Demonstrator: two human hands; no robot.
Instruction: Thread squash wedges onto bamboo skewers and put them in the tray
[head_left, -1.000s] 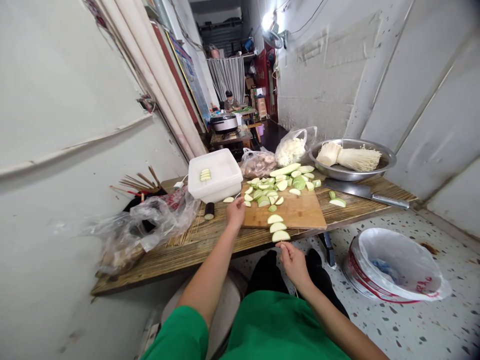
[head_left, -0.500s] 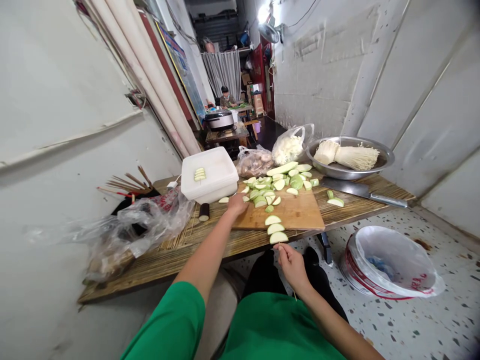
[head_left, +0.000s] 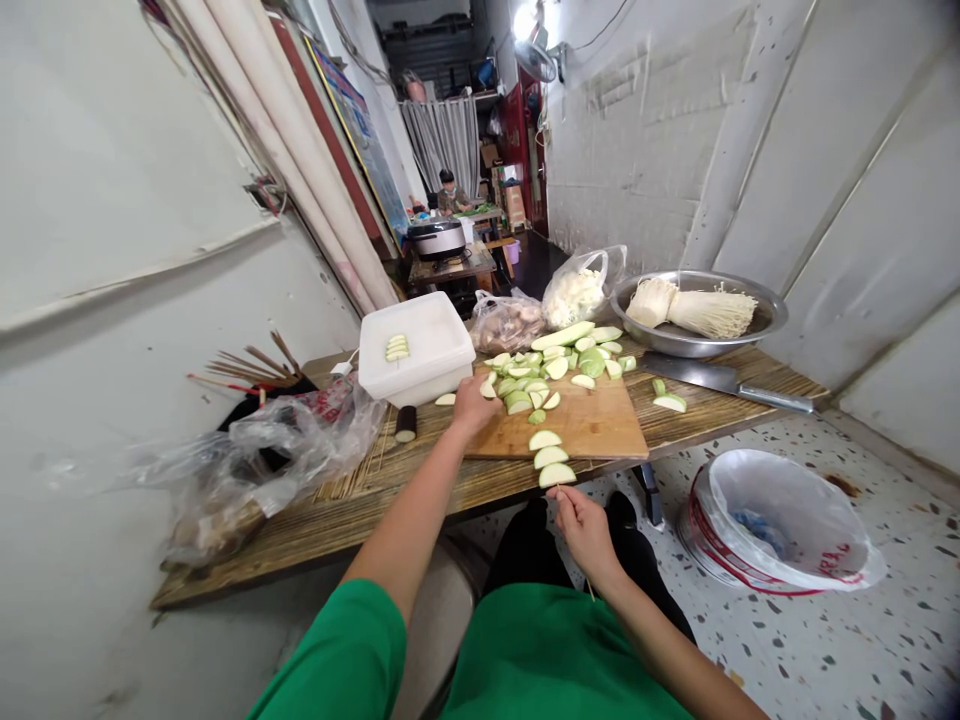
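My right hand (head_left: 583, 528) is closed round a thin bamboo skewer (head_left: 591, 592), whose lower end sticks out below the fist. Three half-moon zucchini slices (head_left: 551, 455), pale with green skin, are threaded on it in front of the board's near edge. At the left side of the wooden cutting board (head_left: 592, 425), my left hand (head_left: 472, 408) has its fingertips closed on a zucchini slice (head_left: 488, 388); the fingers are partly hidden. Beside it spreads a heap of cut zucchini (head_left: 536, 375). A lidded white plastic box (head_left: 417, 345) stands left of the hand, with a small skewer of slices (head_left: 397, 348) on top.
A cleaver (head_left: 697, 375) lies right of the board, before a metal bowl (head_left: 776, 318) of enoki mushrooms. Bagged mushrooms (head_left: 508, 322) sit behind. Loose skewers (head_left: 352, 478) and a plastic bag (head_left: 292, 450) lie left. A lined bucket (head_left: 712, 530) stands on the floor. Someone sits far back.
My left hand has shifted slightly right and up, onto a slice at the heap's left edge. The right hand holds the skewer in the same place.
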